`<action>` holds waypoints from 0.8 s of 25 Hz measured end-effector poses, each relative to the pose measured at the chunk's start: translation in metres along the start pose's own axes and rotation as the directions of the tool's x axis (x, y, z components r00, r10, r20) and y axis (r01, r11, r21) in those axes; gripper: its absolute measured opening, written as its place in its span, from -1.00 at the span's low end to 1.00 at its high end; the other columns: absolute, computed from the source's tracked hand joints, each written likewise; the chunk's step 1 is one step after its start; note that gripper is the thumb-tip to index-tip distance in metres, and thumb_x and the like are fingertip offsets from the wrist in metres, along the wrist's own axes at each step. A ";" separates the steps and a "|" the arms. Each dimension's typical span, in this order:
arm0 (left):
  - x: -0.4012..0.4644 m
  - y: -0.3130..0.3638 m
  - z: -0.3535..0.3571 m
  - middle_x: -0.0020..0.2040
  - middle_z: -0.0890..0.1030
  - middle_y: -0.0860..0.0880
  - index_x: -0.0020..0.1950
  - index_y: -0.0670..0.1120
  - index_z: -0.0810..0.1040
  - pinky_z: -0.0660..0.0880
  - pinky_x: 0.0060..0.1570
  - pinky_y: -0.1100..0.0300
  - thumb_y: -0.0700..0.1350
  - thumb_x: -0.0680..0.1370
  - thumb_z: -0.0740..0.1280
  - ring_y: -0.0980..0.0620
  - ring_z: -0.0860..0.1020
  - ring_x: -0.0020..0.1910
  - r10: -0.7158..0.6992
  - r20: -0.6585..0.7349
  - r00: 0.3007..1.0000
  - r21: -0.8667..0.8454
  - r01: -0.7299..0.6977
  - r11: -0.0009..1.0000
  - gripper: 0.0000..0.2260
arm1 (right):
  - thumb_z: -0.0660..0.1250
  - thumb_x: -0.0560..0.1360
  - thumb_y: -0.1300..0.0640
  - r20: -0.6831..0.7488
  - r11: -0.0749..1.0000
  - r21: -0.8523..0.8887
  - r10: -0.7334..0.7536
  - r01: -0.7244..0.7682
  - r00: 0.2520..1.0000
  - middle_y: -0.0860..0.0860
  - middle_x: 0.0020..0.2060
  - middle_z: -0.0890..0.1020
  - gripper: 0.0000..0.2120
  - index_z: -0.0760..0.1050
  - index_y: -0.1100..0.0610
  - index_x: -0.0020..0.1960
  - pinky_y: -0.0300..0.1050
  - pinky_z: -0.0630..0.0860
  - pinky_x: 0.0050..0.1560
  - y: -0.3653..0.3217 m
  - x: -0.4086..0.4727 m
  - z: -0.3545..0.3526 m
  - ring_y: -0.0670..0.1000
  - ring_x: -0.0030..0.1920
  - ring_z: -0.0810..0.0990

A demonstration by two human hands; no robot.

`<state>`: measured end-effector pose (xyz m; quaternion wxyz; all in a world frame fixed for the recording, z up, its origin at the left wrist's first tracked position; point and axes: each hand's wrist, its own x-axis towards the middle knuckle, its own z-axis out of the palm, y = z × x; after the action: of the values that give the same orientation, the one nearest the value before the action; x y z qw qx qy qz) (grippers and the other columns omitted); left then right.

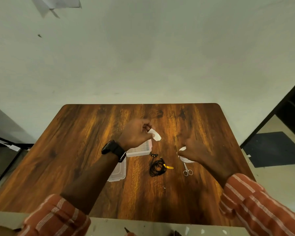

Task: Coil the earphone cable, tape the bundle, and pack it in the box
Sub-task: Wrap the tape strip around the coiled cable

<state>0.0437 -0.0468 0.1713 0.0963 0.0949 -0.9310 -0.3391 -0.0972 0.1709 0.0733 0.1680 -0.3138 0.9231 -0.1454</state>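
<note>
my L hand [134,133] pinches white tape strip [155,134] | my R hand [194,150] grips white tape roll [184,156] | coiled black earphone cable [157,167] between, on brown wooden table [75,142], near small steel scissors [187,171]

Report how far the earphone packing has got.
Done: the earphone cable lies coiled on the table, beside the scissors. In hand: the left hand pinches a white piece of tape; the right hand holds the tape roll. Left: taping the bundle and packing it into the open clear box.
</note>
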 end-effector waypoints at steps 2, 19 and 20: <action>-0.011 -0.002 0.011 -0.17 0.65 0.07 -0.03 -0.15 0.66 0.48 -0.29 0.42 -0.21 0.46 0.47 0.25 0.58 -0.29 -0.088 0.026 0.996 -0.220 0.092 0.971 -0.89 | 0.46 0.37 -0.01 0.093 0.984 0.139 0.102 -0.114 0.990 0.07 -0.23 0.64 -0.78 0.55 0.14 -0.19 0.07 0.58 -0.10 0.020 0.013 0.024 0.09 -0.18 0.63; -0.008 -0.005 0.052 -0.25 0.68 -0.06 0.14 -0.19 0.57 0.43 -0.25 0.23 -0.26 0.46 0.45 0.13 0.43 -0.44 -0.415 0.398 0.818 -0.685 0.566 0.459 -0.74 | 0.46 0.48 0.06 -0.630 0.805 -0.138 -0.521 0.577 0.576 0.08 0.29 0.56 -0.63 0.57 0.10 0.26 0.00 0.36 0.31 -0.038 -0.025 0.011 0.08 0.38 0.44; -0.004 -0.005 0.052 -0.26 0.68 -0.05 0.17 -0.19 0.55 0.44 -0.26 0.23 -0.27 0.48 0.42 0.13 0.43 -0.44 -0.410 0.428 0.806 -0.679 0.586 0.443 -0.73 | 0.47 0.48 0.11 -0.632 0.787 -0.140 -0.538 0.601 0.558 0.06 0.25 0.59 -0.74 0.63 0.08 0.16 0.03 0.38 0.27 -0.036 -0.022 0.007 0.09 0.36 0.46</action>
<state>0.0354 -0.0176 0.1284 -0.0709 0.2785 -0.6187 -0.7312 -0.0585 0.1563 0.0858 -0.1999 -0.5174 0.7629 -0.3321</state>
